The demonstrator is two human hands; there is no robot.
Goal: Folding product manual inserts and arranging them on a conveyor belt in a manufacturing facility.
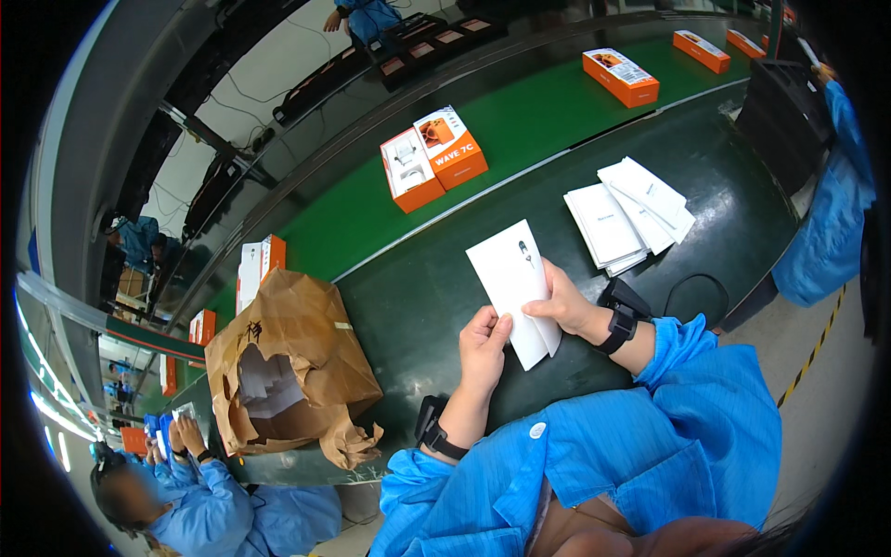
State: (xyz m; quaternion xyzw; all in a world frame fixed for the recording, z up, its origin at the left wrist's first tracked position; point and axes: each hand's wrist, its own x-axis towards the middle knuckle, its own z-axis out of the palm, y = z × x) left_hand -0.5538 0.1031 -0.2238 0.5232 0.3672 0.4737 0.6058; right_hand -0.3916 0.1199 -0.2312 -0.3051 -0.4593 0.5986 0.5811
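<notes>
In front of my chest I hold a white folded card sleeve (506, 278) with a small dark picture near its top. My left hand (482, 350) is closed on its left edge, thumb toward the front. On the other side my right hand (562, 302) grips it, the thumb pressed on its face and the fingers behind. The sleeve is tilted above the dark green table (408, 306), and its lower end stands slightly apart in layers. To the right, nearest my right hand, lie fanned stacks of white printed leaflets (608, 227).
A torn brown paper bag (316, 339) with white papers inside stands at left. Orange-and-white boxes (459, 153) sit on the green conveyor (529, 121) beyond the table edge. A co-worker in blue (200, 506) is at lower left; another blue sleeve (826, 251) shows at right.
</notes>
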